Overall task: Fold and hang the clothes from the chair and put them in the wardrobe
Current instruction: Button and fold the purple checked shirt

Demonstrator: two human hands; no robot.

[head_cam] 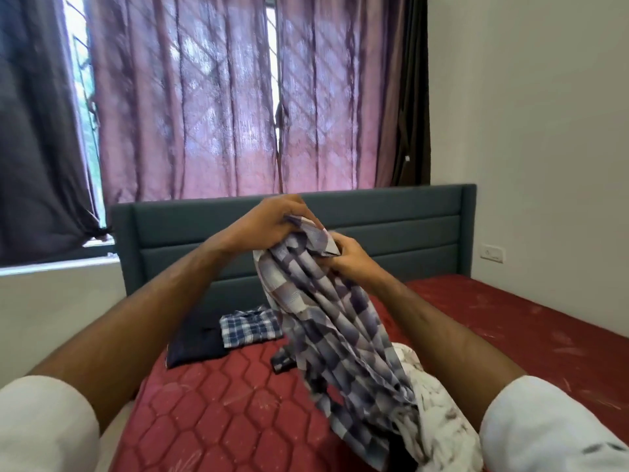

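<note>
Shirts [251,327] are lying folded on the bed [218,410]; you're gripping another shirt [326,311] with left hand [272,221] and right hand [347,255], unfolded.

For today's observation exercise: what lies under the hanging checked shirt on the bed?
Under the checked shirt, a white garment and a small dark item show on the mattress; anything further beneath is covered.
</note>
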